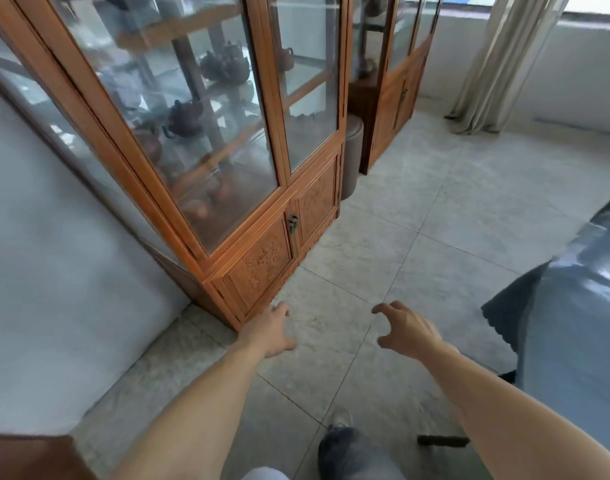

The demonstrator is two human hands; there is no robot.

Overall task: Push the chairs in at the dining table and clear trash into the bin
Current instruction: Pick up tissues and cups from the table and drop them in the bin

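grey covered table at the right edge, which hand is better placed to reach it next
Right, probably. The right hand is open and empty, on the side of the grey covered table. The left hand, also empty, sits by the wooden cabinet, farther away. No chair or trash is in view.

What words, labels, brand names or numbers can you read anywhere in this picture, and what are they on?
None: no readable text shows in this view.
The carved lower doors of the orange wooden glass-fronted cabinet bear only ornamental relief, no letters.
The dark clay teapots behind the glass are too blurred to show any marks.
The empty left hand and right hand hold nothing printed.
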